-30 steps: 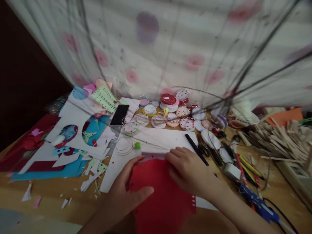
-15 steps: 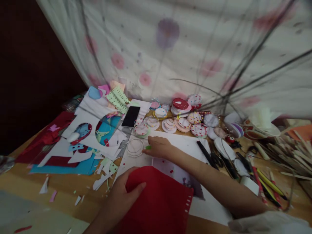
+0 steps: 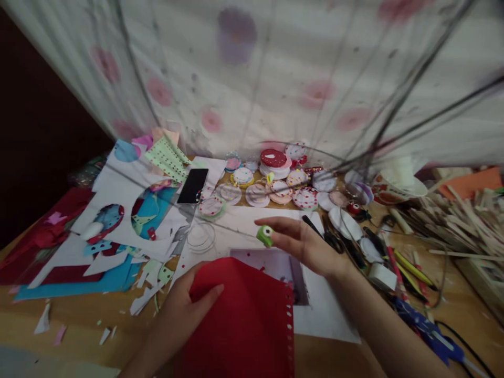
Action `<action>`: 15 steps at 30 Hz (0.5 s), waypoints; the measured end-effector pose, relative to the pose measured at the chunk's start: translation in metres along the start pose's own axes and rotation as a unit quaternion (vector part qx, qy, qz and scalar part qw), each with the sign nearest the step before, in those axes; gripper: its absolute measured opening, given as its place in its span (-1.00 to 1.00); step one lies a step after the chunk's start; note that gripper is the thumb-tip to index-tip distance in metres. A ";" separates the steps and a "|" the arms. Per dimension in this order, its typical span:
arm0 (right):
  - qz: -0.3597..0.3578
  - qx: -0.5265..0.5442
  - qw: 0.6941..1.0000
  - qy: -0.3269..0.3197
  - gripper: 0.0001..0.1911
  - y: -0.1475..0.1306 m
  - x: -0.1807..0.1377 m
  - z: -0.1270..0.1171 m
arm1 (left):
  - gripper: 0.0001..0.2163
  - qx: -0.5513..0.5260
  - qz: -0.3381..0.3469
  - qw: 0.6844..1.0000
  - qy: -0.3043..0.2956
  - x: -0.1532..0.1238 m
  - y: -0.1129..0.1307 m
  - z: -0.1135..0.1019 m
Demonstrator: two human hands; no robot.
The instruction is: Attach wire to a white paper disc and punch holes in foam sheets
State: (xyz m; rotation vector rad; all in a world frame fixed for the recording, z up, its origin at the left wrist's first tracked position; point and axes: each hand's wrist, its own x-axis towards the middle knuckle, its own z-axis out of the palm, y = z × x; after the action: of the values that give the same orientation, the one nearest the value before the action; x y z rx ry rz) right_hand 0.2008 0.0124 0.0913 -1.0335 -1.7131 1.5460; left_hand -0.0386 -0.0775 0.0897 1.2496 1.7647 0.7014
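My left hand (image 3: 183,304) grips a red sheet (image 3: 244,320) near its upper left, thumb on top and fingers behind. A row of small punched holes runs down the sheet's right edge. Above the white paper (image 3: 334,315), my right hand (image 3: 305,244) holds a small green craft punch (image 3: 265,236) at the fingertips, a little beyond the sheet and apart from it. A clear round piece (image 3: 200,237) and a greyish-purple picture (image 3: 295,278) lie on the white paper, the picture partly hidden by the red sheet.
Paper scraps and cut sheets (image 3: 118,210) cover the left. A black phone (image 3: 192,185) and several decorated paper discs (image 3: 258,194) line the back. Scissors (image 3: 334,239), pliers (image 3: 413,273), wooden sticks (image 3: 452,226) and a blue glue gun (image 3: 425,331) lie right. Thin dark branches cross the view.
My right hand has drawn back and to the right from the white paper, now with the green craft punch raised in it. The left hand still holds the red sheet; the view has shifted right.
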 end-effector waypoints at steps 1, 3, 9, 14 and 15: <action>-0.008 0.042 0.999 0.001 -0.72 -0.002 -0.015 0.000 | -0.61 0.001 -0.007 1.000 -0.011 0.001 -0.001 0.001; -0.032 0.090 0.995 0.006 -0.74 -0.006 -0.041 0.003 | -0.61 0.000 -0.011 1.000 -0.026 0.004 -0.002 0.002; -0.052 -0.005 0.998 0.040 -0.72 -0.004 -0.070 0.018 | -0.67 -0.002 -0.009 1.000 -0.011 0.006 -0.001 0.008; -0.032 -0.032 0.997 0.061 -0.77 0.003 -0.061 0.018 | -0.67 0.012 0.063 0.998 -0.027 0.002 -0.009 0.004; -0.029 -0.025 0.997 0.060 -0.76 0.004 -0.059 0.017 | -0.67 0.019 0.106 0.994 0.002 0.001 -0.007 0.002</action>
State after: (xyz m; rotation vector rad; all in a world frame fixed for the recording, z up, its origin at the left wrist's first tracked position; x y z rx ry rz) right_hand 0.2173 -0.0473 0.0886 -1.0698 -1.6912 1.3844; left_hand -0.0409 -0.0789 0.0825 1.4772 1.6713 0.7928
